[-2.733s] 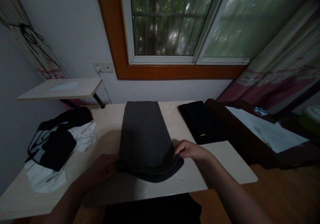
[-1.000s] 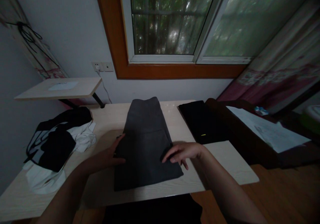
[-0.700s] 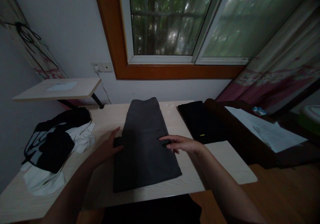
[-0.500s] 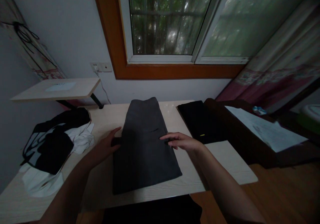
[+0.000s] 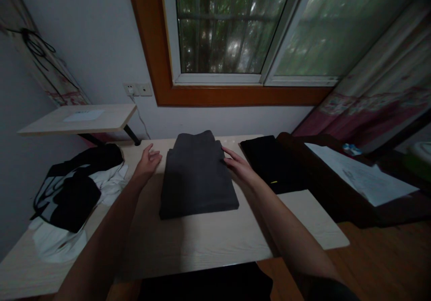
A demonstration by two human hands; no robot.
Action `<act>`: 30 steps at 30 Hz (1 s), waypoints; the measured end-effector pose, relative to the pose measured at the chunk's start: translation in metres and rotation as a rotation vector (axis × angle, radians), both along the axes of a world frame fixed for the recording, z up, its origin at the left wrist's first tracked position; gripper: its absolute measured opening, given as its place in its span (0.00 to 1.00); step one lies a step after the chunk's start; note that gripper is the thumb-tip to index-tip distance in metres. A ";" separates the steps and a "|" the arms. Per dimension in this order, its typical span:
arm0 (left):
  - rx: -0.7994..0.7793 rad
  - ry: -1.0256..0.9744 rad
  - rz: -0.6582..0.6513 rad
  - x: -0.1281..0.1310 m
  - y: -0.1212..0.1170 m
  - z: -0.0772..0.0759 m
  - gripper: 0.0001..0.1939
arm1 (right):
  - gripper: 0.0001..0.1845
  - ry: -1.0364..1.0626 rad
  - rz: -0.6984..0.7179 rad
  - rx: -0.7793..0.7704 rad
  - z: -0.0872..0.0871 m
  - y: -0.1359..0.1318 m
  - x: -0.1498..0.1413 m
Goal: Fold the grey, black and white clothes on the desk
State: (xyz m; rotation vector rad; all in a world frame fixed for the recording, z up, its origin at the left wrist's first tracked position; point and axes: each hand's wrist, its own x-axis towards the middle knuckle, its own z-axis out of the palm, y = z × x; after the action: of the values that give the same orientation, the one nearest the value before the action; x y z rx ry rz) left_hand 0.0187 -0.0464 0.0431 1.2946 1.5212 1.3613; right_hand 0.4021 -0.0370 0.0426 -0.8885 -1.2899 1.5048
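A dark grey garment (image 5: 200,175), folded into a thick, roughly square stack, lies flat on the pale wooden table (image 5: 208,242) in front of me. It looks like trousers, with one layer reaching past the fold at the far end. My left hand (image 5: 147,161) is off the garment's left side, fingers apart and holding nothing. At the far right edge, my right hand (image 5: 239,165) has its fingers stretched out against or just beside the cloth; contact is hard to make out.
Black and white clothes (image 5: 76,193) lie heaped on the left, below a small raised shelf (image 5: 81,119). To the right is a folded black garment (image 5: 269,164) with a small yellow mark. Beyond it, a white sheet (image 5: 357,173) rests on a dark surface. A window (image 5: 232,32) is behind the table.
The near part of the grey garment has been folded away from me, making it shorter and thicker. Both hands have moved farther forward, and the left one has come away from the cloth.
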 end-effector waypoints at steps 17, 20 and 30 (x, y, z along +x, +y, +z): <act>-0.201 0.207 -0.209 0.014 -0.028 -0.025 0.58 | 0.24 -0.689 -0.144 0.277 -0.048 0.008 0.002; -0.218 0.145 -0.354 0.004 -0.041 -0.014 0.56 | 0.20 -0.644 -0.038 0.280 -0.042 -0.003 0.005; -0.215 0.101 -0.446 -0.029 -0.057 -0.017 0.41 | 0.19 -0.550 0.067 0.260 -0.038 -0.026 0.010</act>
State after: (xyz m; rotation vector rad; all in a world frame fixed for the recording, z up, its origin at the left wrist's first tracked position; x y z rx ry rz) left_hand -0.0102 -0.1031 0.0260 1.4699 1.2992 0.8385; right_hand 0.4123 -0.0627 0.0048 -1.1365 -1.8783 1.1381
